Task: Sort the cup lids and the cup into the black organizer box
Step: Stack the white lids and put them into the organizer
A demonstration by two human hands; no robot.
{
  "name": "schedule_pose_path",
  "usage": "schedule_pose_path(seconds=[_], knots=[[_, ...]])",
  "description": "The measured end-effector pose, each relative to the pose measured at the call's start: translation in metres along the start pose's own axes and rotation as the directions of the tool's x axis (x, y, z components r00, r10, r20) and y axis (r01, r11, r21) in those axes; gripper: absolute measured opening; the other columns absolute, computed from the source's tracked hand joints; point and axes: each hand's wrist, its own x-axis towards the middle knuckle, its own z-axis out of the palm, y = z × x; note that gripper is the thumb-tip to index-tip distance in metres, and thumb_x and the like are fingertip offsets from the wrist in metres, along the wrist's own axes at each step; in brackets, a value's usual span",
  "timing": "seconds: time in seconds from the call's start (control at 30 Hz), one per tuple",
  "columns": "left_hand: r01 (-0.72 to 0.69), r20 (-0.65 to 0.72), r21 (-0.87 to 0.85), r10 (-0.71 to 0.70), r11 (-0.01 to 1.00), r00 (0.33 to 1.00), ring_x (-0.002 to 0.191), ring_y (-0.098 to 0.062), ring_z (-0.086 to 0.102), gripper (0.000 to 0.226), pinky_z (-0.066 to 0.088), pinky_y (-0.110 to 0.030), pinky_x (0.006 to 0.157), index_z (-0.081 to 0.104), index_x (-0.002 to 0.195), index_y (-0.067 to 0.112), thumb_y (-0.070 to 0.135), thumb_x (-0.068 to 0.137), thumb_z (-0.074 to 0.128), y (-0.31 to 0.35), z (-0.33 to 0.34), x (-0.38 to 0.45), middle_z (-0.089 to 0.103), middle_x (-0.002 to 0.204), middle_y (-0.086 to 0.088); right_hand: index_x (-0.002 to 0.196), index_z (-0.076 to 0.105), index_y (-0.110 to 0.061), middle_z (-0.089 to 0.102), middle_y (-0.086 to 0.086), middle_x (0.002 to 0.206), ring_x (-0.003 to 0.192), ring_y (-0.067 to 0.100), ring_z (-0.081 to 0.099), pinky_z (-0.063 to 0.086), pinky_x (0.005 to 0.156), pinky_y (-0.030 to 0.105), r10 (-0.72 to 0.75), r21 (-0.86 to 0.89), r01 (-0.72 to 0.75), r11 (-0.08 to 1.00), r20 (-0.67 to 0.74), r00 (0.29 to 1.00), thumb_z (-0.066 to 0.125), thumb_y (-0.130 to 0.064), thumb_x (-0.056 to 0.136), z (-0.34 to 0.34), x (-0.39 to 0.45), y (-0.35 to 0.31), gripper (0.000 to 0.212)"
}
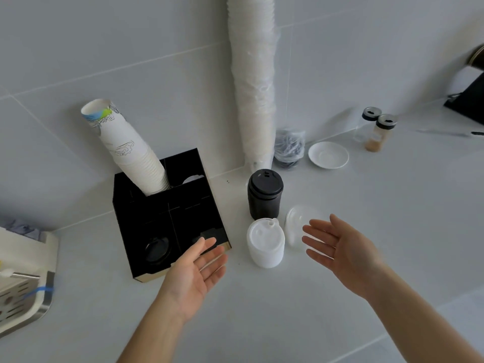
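Hovering palms-up over the white bench (288, 310), both hands are spread and hold nothing. The left hand (195, 273) hangs at the front right corner of the black organizer box (167, 218); the right hand (343, 251) sits just right of the lids. Between them stands the white lid stack (265, 243), upright, its long axis vertical, with the black lid stack (265, 193) just behind it and a clear lid stack (294, 226) at its right, nearest the right grip's fingertips. The white stack lies about midway, so either hand could take it; the box is on the left hand's side. Paper cups (128, 150) lean out of a rear compartment. A black lid already lies in the front left compartment; the front right one is partly hidden by the left fingers, and the clear stack's outline is hard to make out against the bench.
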Motion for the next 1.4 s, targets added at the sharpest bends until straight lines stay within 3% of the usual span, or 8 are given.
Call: schedule_pose_path(seconds=[0.3,0.43,0.57,0.7,0.93,1.03,1.2,1.4], knots=[[0.067,-0.068,0.282,-0.05,0.957,0.996,0.113,-0.022,0.062,0.043,0.05,-0.036,0.094,0.059,0.129,0.011,0.032,0.092,0.062,-0.031,0.025,0.037,0.064,0.123,-0.007,0.136,0.055,-0.013,0.06,0.002,0.137,0.123,0.021,0.058,0.05,0.103,0.044,0.165,-0.176,-0.154,0.972,0.046,0.985,0.059,-0.033,0.098,-0.007,0.029,0.063,0.044],[0.085,-0.051,0.406,-0.07,0.91,0.996,0.126,-0.021,0.051,0.028,0.043,-0.037,0.104,0.058,0.117,0.023,0.035,0.092,0.062,-0.039,0.042,0.049,0.056,0.121,0.001,0.153,0.038,-0.019,0.043,-0.003,0.153,0.129,0.016,0.047,0.041,0.113,0.043,0.162,-0.31,-0.141,0.94,0.045,0.986,0.067,-0.044,0.09,0.005,0.037,0.076,0.073],[0.052,-0.006,0.515,-0.056,0.856,0.998,0.113,-0.008,0.049,0.024,0.04,-0.035,0.104,0.06,0.112,0.03,0.042,0.092,0.059,-0.042,0.062,0.064,0.056,0.12,0.012,0.158,0.024,-0.025,0.033,-0.001,0.161,0.145,0.021,0.036,0.032,0.119,0.044,0.114,-0.373,-0.084,0.924,0.059,0.992,0.069,-0.057,0.082,0.016,0.047,0.086,0.094],[0.052,0.015,0.544,-0.072,0.837,0.997,0.098,0.002,0.054,0.01,0.038,-0.028,0.09,0.062,0.099,0.037,0.042,0.092,0.057,-0.044,0.073,0.076,0.063,0.109,0.016,0.155,0.031,-0.029,0.044,0.0,0.154,0.144,0.018,0.038,0.035,0.116,0.045,0.078,-0.412,-0.05,0.91,0.052,0.996,0.066,-0.074,0.067,0.024,0.059,0.092,0.105],[-0.016,0.058,0.596,-0.023,0.803,0.998,0.093,0.01,0.06,0.013,0.043,-0.015,0.073,0.064,0.1,0.04,0.033,0.096,0.054,-0.049,0.071,0.092,0.069,0.103,0.021,0.13,0.059,-0.034,0.067,-0.012,0.119,0.116,0.01,0.059,0.043,0.092,0.027,0.055,-0.449,0.002,0.894,0.115,0.992,0.066,-0.057,0.083,0.02,0.074,0.091,0.054],[0.012,0.081,0.6,-0.076,0.8,0.994,0.094,0.011,0.062,0.018,0.044,-0.016,0.078,0.066,0.109,0.038,0.033,0.096,0.054,-0.047,0.067,0.097,0.072,0.099,0.024,0.128,0.06,-0.044,0.07,-0.018,0.12,0.118,0.003,0.06,0.045,0.099,0.029,0.062,-0.442,0.005,0.897,0.138,0.988,0.065,-0.059,0.078,0.02,0.076,0.092,0.052],[0.114,0.091,0.585,-0.205,0.803,0.975,0.117,-0.007,0.057,0.021,0.036,-0.038,0.107,0.063,0.113,0.043,0.04,0.094,0.055,-0.046,0.061,0.106,0.067,0.121,0.017,0.129,0.06,-0.041,0.07,-0.018,0.121,0.118,0.001,0.061,0.045,0.103,0.031,0.055,-0.426,0.01,0.905,0.138,0.989,0.067,-0.056,0.078,0.02,0.077,0.093,0.054],[0.172,0.093,0.54,-0.261,0.824,0.961,0.116,-0.016,0.063,0.031,0.035,-0.043,0.113,0.065,0.12,0.034,0.041,0.09,0.06,-0.047,0.054,0.113,0.071,0.12,0.008,0.128,0.061,-0.039,0.069,-0.016,0.124,0.122,0.005,0.059,0.044,0.109,0.037,0.05,-0.445,0.015,0.896,0.134,0.99,0.07,-0.063,0.071,0.016,0.081,0.093,0.062]])
